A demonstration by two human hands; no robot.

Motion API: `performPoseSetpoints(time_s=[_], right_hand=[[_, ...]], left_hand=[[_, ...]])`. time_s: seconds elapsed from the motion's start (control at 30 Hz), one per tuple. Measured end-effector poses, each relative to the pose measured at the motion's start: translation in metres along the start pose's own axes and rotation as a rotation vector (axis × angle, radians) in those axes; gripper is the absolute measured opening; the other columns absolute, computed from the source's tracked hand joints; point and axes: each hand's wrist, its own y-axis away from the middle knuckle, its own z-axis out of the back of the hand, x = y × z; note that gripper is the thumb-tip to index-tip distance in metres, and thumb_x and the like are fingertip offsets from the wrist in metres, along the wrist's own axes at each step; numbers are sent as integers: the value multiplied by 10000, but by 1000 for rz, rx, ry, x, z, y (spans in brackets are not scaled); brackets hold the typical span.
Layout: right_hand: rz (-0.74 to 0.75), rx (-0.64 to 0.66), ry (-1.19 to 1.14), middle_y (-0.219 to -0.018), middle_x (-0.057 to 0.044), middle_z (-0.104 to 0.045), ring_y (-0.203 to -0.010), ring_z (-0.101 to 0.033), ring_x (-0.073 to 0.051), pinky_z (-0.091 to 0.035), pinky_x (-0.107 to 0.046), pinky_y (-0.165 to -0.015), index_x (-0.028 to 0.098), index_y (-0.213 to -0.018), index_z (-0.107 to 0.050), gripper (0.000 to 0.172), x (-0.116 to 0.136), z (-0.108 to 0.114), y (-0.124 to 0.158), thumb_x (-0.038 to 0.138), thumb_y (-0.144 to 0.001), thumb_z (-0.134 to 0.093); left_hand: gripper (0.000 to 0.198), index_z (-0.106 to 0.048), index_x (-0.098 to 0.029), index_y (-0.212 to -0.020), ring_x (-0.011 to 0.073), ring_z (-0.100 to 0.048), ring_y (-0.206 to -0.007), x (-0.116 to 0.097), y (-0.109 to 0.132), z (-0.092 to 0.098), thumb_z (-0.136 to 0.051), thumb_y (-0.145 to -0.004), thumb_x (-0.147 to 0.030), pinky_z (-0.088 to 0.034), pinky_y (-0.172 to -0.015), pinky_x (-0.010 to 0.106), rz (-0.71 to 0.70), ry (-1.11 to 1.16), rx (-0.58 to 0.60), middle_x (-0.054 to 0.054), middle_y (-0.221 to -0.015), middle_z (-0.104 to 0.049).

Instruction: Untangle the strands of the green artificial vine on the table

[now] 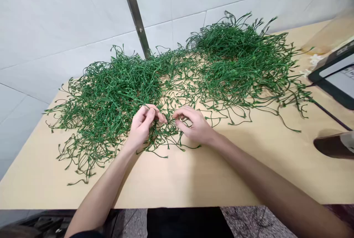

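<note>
Both hands are busy at the front edge of a big spread of green plastic stems (155, 83). The left hand (143, 125) has its fingers pinched together on a few thin stems. The right hand (193, 123) is just beside it, and its fingertips are also pinched on a stem. The two hands nearly touch in the middle, right over a small tangle of stems.

The stems lie on a pale wooden worktop (193, 179). They make two big tangled heaps: one on the left (107, 101) and one farther back on the right (240, 57), joined by loose stems between them. The hands are working at the near side of the left heap.

It looks like the work is only at the start or in the middle. Almost all the stems are in tangled heaps, and no tidy sorted bunch can be seen anywhere. The front of the worktop holds nothing finished.

A metal bar (135, 13) leans up the white tiled wall (55, 28) behind. A dark flat device (336, 74) sits at the right edge.
</note>
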Motion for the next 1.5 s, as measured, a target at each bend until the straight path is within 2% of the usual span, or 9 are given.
performPoseSetpoints(time_s=[0.17, 0.4, 0.6, 0.73, 0.8, 0.87, 1.0, 1.27, 1.5], right_hand=[[116, 17, 114, -896, -71, -678, -867, -585, -207, -456, -371, -834, 172, -965, -598, 101, -2, -3, 1, 175, -879, -545], [184, 1, 277, -780, -68, -608, -783, -542, -217, -444, -352, -720, 182, -852, -565, 29, -10, -8, 6, 178, -846, -537], [-56, -386, 152, -740, -24, -589, -727, -533, -191, -417, -354, -728, 209, -760, -523, 71, -9, 2, -5, 156, -747, -568], [-49, -439, -174, -689, -4, -518, -681, -500, -168, -396, -315, -648, 221, -652, -415, 129, 10, 25, -33, 177, -717, -517], [40, -320, -153, -766, -23, -559, -703, -504, -161, -397, -310, -656, 208, -658, -466, 138, 28, 34, -51, 241, -774, -533], [16, -123, -21, -885, -30, -610, -601, -456, -116, -377, -291, -602, 192, -895, -605, 178, 48, 39, -68, 325, -782, -632], [-44, 214, 171, -699, 8, -597, -514, -395, -84, -341, -278, -584, 157, -915, -680, 215, 64, 39, -91, 337, -799, -667], [-200, 147, 359, -570, 16, -520, -540, -437, -122, -386, -305, -635, 172, -837, -700, 199, 29, 68, -93, 317, -867, -568], [-344, 339, 482, -1090, -123, -686, -875, -654, -248, -496, -406, -826, 211, -1332, -569, 518, 25, 89, -91, 232, -817, -616]], left_hand=[[208, -625, -182, -887, 177, -701, -872, -34, -9, -10, -609, -881, -389, -555, -843, 339, -176, 31, -157, 52, -857, -726], [149, -714, -208, -815, 132, -667, -738, -90, -31, -7, -676, -833, -351, -571, -714, 280, -528, -465, -263, 31, -833, -718], [143, -728, -217, -776, 136, -639, -677, -110, -35, 0, -648, -844, -314, -541, -647, 277, -604, -790, -206, 21, -756, -715], [181, -701, -207, -737, 133, -597, -624, -109, -34, 6, -614, -861, -307, -489, -598, 277, -606, -893, -205, 19, -692, -680], [217, -667, -199, -690, 127, -563, -597, -106, -35, 8, -599, -869, -301, -455, -578, 275, -601, -976, -189, 17, -646, -646], [255, -621, -187, -644, 112, -520, -554, -103, -37, 9, -584, -877, -283, -421, -555, 268, -590, -1056, -161, 7, -592, -603], [264, -531, -178, -629, 91, -509, -499, -97, -43, 10, -558, -884, -241, -403, -524, 247, -512, -1069, -157, -11, -561, -585], [113, -540, -194, -877, 110, -646, -527, -92, -57, 43, -544, -909, -302, -514, -483, 218, -434, -734, -452, -8, -679, -667], [174, -538, -172, -835, 123, -677, -529, -122, -53, 41, -599, -902, -320, -594, -493, 249, -534, -236, -529, -1, -693, -664]])
